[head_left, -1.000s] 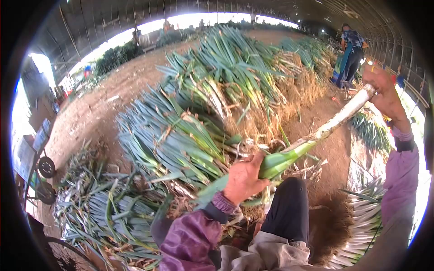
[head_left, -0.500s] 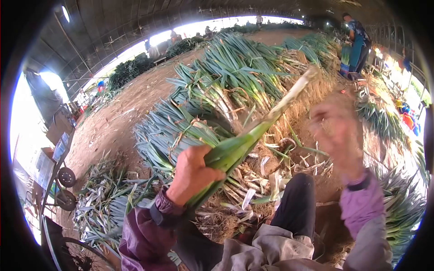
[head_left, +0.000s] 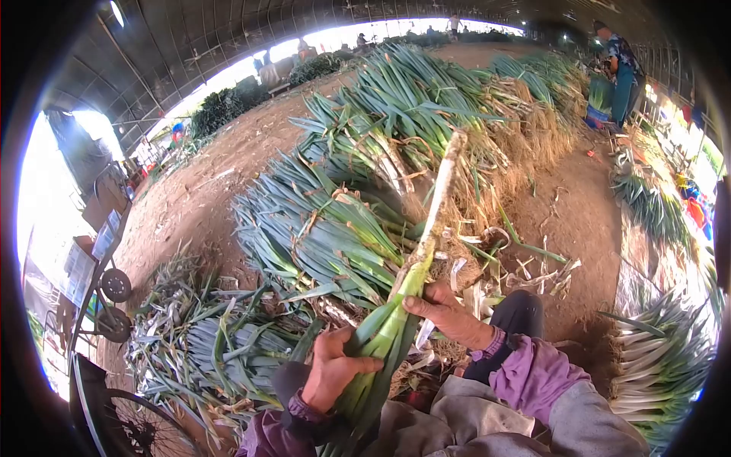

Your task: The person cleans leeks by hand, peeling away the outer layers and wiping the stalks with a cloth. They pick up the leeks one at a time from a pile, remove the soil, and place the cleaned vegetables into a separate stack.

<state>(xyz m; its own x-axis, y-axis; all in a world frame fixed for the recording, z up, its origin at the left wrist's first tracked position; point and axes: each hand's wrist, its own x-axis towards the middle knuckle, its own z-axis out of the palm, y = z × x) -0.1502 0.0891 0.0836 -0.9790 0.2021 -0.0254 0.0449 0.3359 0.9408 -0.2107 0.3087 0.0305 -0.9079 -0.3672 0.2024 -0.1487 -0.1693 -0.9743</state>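
Observation:
A long leek [head_left: 435, 206] slants up and away from my lap, its soil-stained pale stalk pointing at the far heap. My left hand [head_left: 333, 371] is closed around its green leaves, thumb across them. Higher up, where the leaves meet the stalk, my right hand [head_left: 454, 314] pinches the leek from the right side. Just beyond lies a big heap of unpeeled leeks [head_left: 304, 221] with blue-green leaves. Strips of pale peel and dry roots lie beneath my hands around my knees.
Discarded leaves [head_left: 205, 343] are piled at the left, near a wheeled cart [head_left: 114, 286] and a spoked wheel [head_left: 141, 434]. Pale-stemmed leeks [head_left: 647, 365] lie at the lower right. Bare soil [head_left: 579, 221] runs between. A person [head_left: 623, 72] stands at the back right.
My right hand has come in from the right, where it was raised and blurred, and now grips the leek. The leek has swung more upright, with my left hand lower.

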